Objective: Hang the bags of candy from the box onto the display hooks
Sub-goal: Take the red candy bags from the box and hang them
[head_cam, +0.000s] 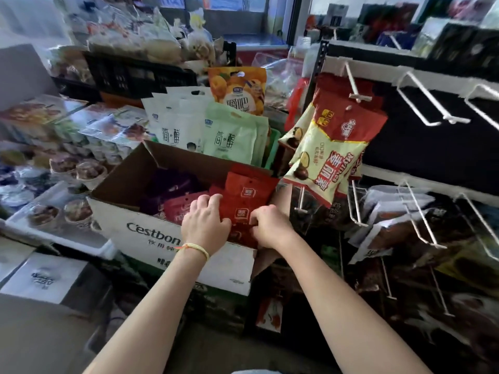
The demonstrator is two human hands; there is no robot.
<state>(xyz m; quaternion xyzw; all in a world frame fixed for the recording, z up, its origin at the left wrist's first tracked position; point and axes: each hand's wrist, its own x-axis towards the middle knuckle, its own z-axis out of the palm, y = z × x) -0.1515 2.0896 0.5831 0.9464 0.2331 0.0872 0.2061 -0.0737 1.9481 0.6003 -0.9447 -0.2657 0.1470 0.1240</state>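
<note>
Presently both hands are down inside the open cardboard box (151, 233), at its right end. Left hand (205, 225), a yellow cord bracelet (195, 248) on its wrist, lies knuckles up with fingers curled over the tops of the red candy bags (243, 195). Right hand (270, 225) sits just beside it, fingers bent and pinching the upper edge of a red bag; how many bags it has hold of is hard to tell, since the hands cover them. More red bags stand upright behind the hands. Dark purple bags (172, 184) lie deeper in the box, to the left.

To the right, white wire display hooks (429, 103) stick out from a black panel. Some in the upper row are bare. One hook (356, 89) carries red bags (348, 122) with yellow chocolate-snack bags (324, 163) in front, hanging tilted just beside the box. Behind the box stand pale green and white pouches (229, 133) and an orange pouch (240, 89).
</note>
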